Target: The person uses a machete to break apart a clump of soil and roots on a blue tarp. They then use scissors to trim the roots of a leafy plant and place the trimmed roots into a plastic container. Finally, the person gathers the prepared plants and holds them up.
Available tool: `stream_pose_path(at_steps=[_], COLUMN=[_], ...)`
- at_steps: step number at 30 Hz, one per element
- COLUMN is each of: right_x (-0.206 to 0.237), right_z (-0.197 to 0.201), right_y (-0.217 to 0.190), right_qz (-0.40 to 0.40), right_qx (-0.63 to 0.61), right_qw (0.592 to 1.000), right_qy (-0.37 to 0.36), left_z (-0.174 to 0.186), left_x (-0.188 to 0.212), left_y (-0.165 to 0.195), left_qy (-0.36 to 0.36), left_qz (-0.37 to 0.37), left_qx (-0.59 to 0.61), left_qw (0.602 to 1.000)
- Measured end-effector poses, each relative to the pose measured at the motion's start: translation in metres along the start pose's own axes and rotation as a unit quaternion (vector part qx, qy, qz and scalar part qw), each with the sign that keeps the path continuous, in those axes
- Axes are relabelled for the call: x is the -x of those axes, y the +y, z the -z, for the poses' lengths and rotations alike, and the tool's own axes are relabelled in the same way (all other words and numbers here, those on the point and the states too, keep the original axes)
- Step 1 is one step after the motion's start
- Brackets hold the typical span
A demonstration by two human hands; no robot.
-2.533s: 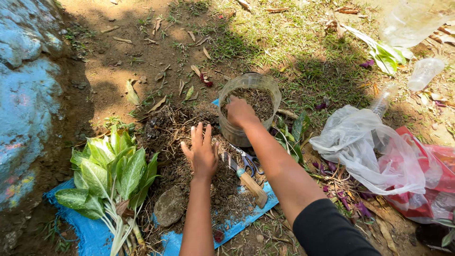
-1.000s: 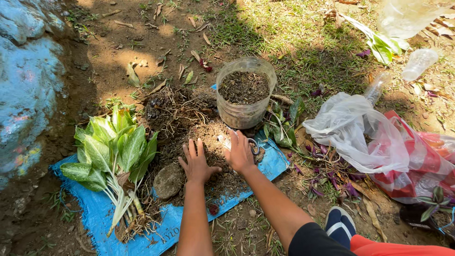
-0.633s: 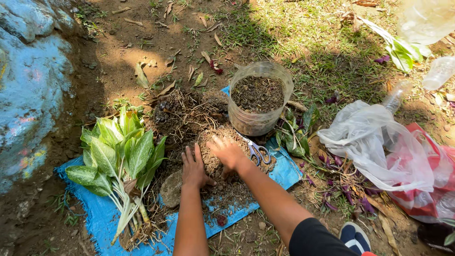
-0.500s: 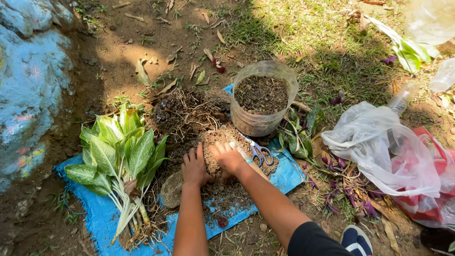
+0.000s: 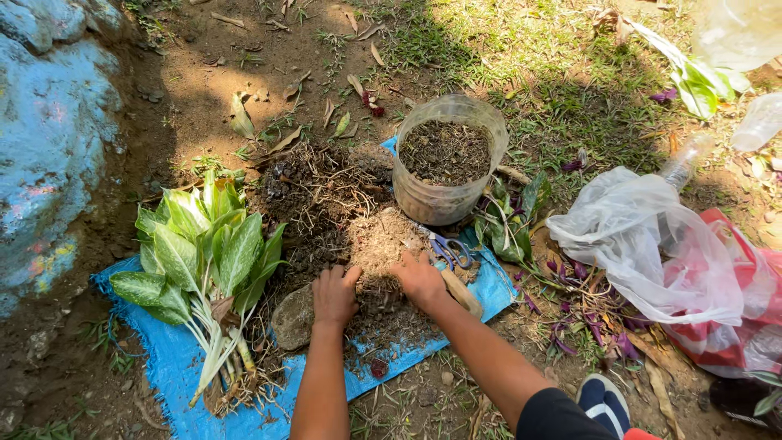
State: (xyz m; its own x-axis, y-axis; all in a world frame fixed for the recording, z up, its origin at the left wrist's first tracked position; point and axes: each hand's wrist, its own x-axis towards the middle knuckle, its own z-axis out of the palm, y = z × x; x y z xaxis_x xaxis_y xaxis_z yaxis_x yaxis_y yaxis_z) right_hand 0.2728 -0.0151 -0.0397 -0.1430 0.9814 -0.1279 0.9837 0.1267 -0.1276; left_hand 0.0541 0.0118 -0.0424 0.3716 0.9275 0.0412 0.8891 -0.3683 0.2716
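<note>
left hand (image 5: 334,295): palm down on dark soil, fingers loosely curled, gripping nothing
right hand (image 5: 419,279): fingers spread flat, pressing the tan clump of dry fibrous roots (image 5: 383,244)
clump: middle of the blue plastic sheet (image 5: 167,363), between both hands
clear plastic jar of dark soil (image 5: 446,169): sheet's far edge
blue-handled scissors (image 5: 450,251): just beside right hand
green leafy plant bundle (image 5: 199,265): sheet's left side
grey stone (image 5: 293,318): touching left hand

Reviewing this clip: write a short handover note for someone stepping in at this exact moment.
Left hand: flat on the soil pile, palm down, fingers spread.
Right hand: also pressed into the pile, beside the scissors.
Both hands grip nothing.
Clear plastic pot stands upright behind the pile, already largely filled with soil.
Uprooted leafy plants lie unpotted on the blue tarp.
Loose soil remains on the tarp.
</note>
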Motion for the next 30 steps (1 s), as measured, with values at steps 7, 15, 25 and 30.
stream_pose_path(at_steps=[7, 15, 25, 30], right_x=[-0.014, -0.032, -0.081, -0.082], right_z=[0.063, 0.198, 0.242, 0.218], right_y=[0.003, -0.009, 0.080, 0.116], right_qz=[-0.036, -0.075, -0.039, -0.068], right_qx=[-0.159, -0.193, -0.139, -0.173], right_qw=[0.986, 0.974, 0.948, 0.936], right_qy=[0.045, 0.089, 0.282, 0.300], left_z=[0.049, 0.161, 0.194, 0.198], left_x=[-0.027, -0.085, -0.134, -0.178], left_y=[0.000, 0.021, 0.072, 0.120], left_qy=[0.022, 0.083, 0.053, 0.166], left_qz=[0.127, 0.009, -0.014, -0.079], left_qx=[0.115, 0.189, 0.167, 0.287], left_qw=[0.985, 0.978, 0.984, 0.940])
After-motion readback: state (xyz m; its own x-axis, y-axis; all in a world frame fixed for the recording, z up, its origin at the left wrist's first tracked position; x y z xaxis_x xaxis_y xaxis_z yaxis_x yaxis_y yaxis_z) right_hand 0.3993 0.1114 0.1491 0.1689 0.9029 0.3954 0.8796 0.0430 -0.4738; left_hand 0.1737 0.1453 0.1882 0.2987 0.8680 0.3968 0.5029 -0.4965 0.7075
